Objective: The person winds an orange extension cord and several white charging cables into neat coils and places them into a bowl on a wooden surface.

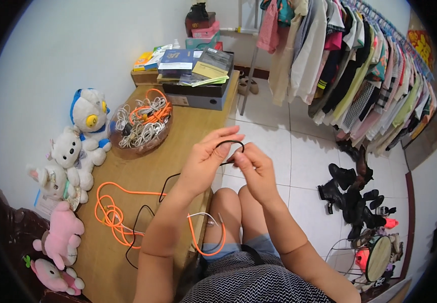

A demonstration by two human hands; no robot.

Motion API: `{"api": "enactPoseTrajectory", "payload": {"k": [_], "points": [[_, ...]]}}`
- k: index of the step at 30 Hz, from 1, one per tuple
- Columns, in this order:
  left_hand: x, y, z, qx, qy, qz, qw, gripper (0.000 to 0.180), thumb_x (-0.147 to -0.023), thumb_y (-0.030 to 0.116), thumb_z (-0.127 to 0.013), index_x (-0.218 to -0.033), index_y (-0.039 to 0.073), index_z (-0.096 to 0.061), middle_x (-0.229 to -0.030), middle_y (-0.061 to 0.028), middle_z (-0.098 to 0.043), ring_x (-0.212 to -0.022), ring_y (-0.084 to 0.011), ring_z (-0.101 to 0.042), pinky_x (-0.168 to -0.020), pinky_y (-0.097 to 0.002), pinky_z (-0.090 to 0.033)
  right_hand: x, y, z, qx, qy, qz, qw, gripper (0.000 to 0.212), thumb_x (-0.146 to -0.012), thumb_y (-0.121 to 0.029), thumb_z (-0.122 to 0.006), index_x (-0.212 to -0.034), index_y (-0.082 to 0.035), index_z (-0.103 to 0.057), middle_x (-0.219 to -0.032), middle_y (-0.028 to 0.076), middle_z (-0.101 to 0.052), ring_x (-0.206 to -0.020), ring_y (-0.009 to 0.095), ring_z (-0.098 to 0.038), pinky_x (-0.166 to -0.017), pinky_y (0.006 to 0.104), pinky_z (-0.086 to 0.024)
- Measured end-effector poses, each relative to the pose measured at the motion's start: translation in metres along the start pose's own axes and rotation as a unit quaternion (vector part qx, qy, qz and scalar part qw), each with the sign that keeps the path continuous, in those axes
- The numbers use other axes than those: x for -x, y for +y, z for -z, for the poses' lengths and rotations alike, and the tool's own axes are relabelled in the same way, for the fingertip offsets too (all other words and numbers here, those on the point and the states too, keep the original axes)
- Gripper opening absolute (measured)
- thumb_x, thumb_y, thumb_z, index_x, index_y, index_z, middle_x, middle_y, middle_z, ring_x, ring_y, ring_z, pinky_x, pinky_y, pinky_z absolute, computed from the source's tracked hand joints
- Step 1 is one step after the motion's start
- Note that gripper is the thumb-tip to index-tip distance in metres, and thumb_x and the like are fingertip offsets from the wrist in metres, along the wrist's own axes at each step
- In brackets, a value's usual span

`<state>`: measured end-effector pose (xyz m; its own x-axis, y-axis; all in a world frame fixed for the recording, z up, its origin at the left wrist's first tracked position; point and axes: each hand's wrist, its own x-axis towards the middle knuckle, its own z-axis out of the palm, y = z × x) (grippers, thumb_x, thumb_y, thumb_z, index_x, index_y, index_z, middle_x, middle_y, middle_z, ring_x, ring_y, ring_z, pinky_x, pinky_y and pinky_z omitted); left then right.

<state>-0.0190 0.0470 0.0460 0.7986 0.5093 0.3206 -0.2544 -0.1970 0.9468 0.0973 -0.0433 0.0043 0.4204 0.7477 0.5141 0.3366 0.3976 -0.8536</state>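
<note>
Here, a thin black cable [228,146] arcs in a small loop between my two hands, above my knees and just off the table's edge. My left hand [204,161] pinches it, fingers closed on the loop's left side, and the cable trails from under that hand down across the table [193,121]. My right hand [256,169] grips the loop's other end, thumb and fingertips together on it.

On the table near my left forearm lies an orange cable [115,214] in loose coils, one end curling over the edge toward my lap, with a white cable [203,216] beside it. Farther back sits a clear bowl [140,126] heaped with white and orange cables. Plush toys [74,151] line the wall side. A box [201,88] stacked with booklets stands at the far end. To my right, clothes [365,76] hang on a rack over black shoes [352,194] on the tiled floor.
</note>
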Motion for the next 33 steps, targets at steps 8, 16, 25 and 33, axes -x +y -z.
{"api": "enactPoseTrajectory", "payload": {"k": [8,16,25,33], "points": [[0.005,0.007,0.01,0.101,-0.04,-0.013,0.994,0.024,-0.096,0.019,-0.037,-0.105,0.003,-0.054,-0.105,-0.0073,-0.056,-0.082,-0.0076,-0.05,-0.067,-0.0212,-0.04,0.005,0.029,-0.043,-0.217,-0.042,-0.101,0.97,0.021,-0.089,-0.01,-0.051,-0.107,0.001,-0.052,-0.101,0.008,-0.054,-0.088,0.015,-0.054,-0.077,0.0279,-0.045],[0.019,0.038,0.035,0.231,0.151,-0.088,0.957,0.033,-0.085,0.019,-0.052,-0.114,0.006,-0.043,-0.081,0.0018,-0.035,-0.06,-0.0057,-0.032,-0.046,-0.0171,-0.028,0.019,-0.004,-0.057,-0.093,-0.368,-0.2,0.903,0.049,-0.089,-0.021,-0.057,-0.128,-0.001,-0.036,-0.114,0.012,-0.051,-0.106,0.019,-0.048,-0.09,0.0269,-0.038],[0.037,0.067,0.025,0.237,0.135,-0.095,0.957,0.041,-0.093,0.05,-0.04,-0.092,0.009,-0.045,-0.069,0.0029,-0.029,-0.051,-0.0052,-0.025,-0.039,-0.0185,-0.019,0.028,-0.015,-0.085,-0.11,-0.426,-0.119,0.89,0.016,-0.084,-0.007,-0.057,-0.099,0.0,-0.054,-0.084,0.008,-0.056,-0.08,0.014,-0.055,-0.068,0.0305,-0.046],[0.053,0.085,0.037,0.342,0.108,-0.143,0.922,0.045,-0.092,0.053,-0.035,-0.073,0.013,-0.036,-0.063,0.0034,-0.027,-0.046,-0.0043,-0.018,-0.036,-0.0192,-0.013,-0.01,0.0,-0.115,-0.094,-0.453,-0.019,0.886,0.027,-0.089,-0.01,-0.05,-0.114,-0.001,-0.049,-0.093,0.013,-0.058,-0.088,0.015,-0.054,-0.076,0.0296,-0.047]]}}
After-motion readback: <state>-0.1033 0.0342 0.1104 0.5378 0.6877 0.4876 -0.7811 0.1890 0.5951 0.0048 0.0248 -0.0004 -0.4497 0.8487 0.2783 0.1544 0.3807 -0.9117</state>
